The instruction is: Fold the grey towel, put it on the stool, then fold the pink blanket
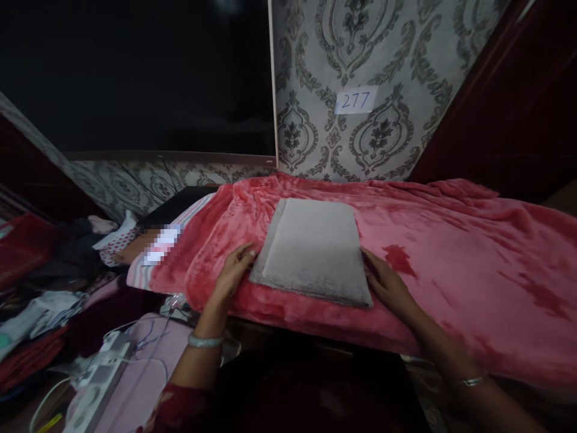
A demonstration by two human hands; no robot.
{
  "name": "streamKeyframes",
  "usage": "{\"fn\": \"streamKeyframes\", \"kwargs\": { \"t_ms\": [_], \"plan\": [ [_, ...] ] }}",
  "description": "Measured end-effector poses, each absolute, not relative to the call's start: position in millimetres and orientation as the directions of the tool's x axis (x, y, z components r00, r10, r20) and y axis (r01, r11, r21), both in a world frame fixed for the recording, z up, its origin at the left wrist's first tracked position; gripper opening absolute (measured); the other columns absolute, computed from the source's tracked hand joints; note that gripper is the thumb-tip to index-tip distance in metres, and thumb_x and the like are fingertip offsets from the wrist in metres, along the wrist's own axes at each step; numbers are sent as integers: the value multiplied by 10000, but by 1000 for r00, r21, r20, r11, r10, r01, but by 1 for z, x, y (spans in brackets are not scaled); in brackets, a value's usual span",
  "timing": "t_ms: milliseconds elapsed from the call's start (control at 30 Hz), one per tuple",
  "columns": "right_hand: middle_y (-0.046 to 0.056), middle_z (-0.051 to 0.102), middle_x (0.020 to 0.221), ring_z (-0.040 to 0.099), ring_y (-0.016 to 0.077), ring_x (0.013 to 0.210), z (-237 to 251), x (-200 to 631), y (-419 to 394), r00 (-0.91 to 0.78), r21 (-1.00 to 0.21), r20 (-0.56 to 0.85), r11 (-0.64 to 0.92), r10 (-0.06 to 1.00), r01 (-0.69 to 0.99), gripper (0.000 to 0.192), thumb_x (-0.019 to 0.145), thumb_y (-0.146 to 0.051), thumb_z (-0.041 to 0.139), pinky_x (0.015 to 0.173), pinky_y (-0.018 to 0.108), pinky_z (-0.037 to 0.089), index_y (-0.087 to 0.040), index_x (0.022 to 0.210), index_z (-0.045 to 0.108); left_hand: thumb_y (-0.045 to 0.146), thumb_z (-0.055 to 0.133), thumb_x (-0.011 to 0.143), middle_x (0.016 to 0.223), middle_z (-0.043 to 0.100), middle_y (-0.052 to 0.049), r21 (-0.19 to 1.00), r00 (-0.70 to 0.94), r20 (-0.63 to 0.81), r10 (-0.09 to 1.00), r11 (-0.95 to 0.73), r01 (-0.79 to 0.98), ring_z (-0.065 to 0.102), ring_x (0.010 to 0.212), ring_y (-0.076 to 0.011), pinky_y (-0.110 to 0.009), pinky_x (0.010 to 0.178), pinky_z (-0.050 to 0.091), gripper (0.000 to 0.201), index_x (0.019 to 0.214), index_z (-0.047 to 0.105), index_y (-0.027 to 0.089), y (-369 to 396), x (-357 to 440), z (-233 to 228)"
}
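Note:
A grey plush cloth (315, 246), folded into a flat, neat rectangle, lies on a pink-red fleece blanket (451, 258). Its top layer looks paler and smoother than the fuzzy darker border along the left and front. My left hand (235, 267) rests on the blanket just beside the cloth's left edge, its fingers loosely bent and apart. Against the right edge of the cloth, my right hand (387, 285) lies with fingers extended; the fingertips are partly hidden by the edge. Neither hand visibly grips the cloth.
Behind the blanket-covered surface stand a large dark television (157, 78) and a patterned wall with a paper marked 277 (356, 100). At lower left are a white power strip (97, 382), loose cables and piled clothes (45, 313).

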State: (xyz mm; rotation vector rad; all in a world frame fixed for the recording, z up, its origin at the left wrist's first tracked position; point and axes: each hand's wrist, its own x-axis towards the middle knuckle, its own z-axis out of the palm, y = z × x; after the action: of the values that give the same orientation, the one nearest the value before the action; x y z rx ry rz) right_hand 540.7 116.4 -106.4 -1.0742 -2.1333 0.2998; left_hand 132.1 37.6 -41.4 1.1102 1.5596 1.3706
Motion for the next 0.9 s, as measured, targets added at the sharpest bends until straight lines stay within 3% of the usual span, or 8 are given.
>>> {"fn": "streamKeyframes", "kwargs": {
  "t_ms": [100, 267, 400, 500, 600, 767, 833, 900],
  "plan": [
    [107, 469, 1557, 436, 246, 1441, -109, 540, 117, -438, -431, 516, 665, 736, 611, 639, 977, -252, 429, 1176, 492, 398, -274, 1606, 314, 543, 835, 664, 978, 754, -92, 997, -276, -64, 959, 76, 32, 684, 817, -222, -313, 713, 523, 842, 1368, 613, 138, 43, 132, -39],
    [113, 349, 1630, 334, 255, 1498, -114, 541, 116, -440, -402, 500, 650, 746, 645, 697, 945, -184, 439, 1186, 528, 365, -307, 1614, 285, 451, 811, 714, 1088, 755, -107, 996, -185, -86, 979, 82, -27, 685, 935, -249, -336, 798, 533, 687, 1319, 656, 166, 53, 129, -42],
    [114, 321, 1643, 346, 267, 1492, -115, 539, 115, -440, -386, 514, 657, 736, 648, 691, 967, -189, 436, 1168, 539, 387, -330, 1620, 259, 366, 694, 817, 827, 737, -35, 977, -79, 7, 997, 11, 215, 669, 768, -220, -348, 753, 545, 693, 1467, 538, 184, 60, 121, -43],
    [104, 306, 1651, 358, 258, 1486, -114, 538, 114, -468, -353, 544, 697, 696, 624, 731, 957, -144, 437, 1165, 499, 408, -345, 1628, 228, 267, 577, 898, 1024, 738, -55, 806, 90, 234, 968, -245, 538, 677, 978, -224, -374, 928, 532, 553, 1451, 566, 243, 62, 116, -42],
    [94, 284, 1660, 351, 263, 1490, -112, 536, 114, -496, -323, 573, 736, 653, 596, 750, 955, -121, 436, 1172, 495, 404, -358, 1631, 212, 214, 525, 942, 1292, 652, -89, 529, 269, 298, 916, -393, 752, 633, 1146, -224, -369, 1010, 503, 524, 1460, 556, 287, 61, 108, -42],
    [91, 299, 1654, 383, 269, 1473, -111, 534, 114, -503, -312, 596, 758, 626, 573, 734, 957, -112, 436, 1155, 511, 422, -372, 1618, 253, 236, 595, 949, 1462, 516, -117, 211, 432, 307, 848, -503, 838, 567, 1272, -258, -394, 1043, 501, 579, 1506, 487, 351, 67, 94, -45],
    [90, 317, 1647, 392, 265, 1468, -111, 533, 114, -511, -307, 587, 757, 627, 576, 704, 959, -115, 430, 1148, 511, 428, -368, 1604, 302, 249, 597, 954, 1528, 458, -125, 157, 456, 330, 826, -524, 837, 525, 1334, -291, -440, 1078, 479, 540, 1478, 525, 353, 70, 91, -47],
    [91, 349, 1632, 408, 260, 1456, -113, 533, 114, -512, -302, 577, 748, 637, 591, 660, 962, -120, 416, 1143, 510, 432, -352, 1578, 375, 236, 566, 965, 1559, 433, -126, 178, 465, 328, 822, -537, 824, 494, 1375, -302, -472, 1111, 448, 496, 1451, 561, 337, 73, 92, -48]
  ]
}}
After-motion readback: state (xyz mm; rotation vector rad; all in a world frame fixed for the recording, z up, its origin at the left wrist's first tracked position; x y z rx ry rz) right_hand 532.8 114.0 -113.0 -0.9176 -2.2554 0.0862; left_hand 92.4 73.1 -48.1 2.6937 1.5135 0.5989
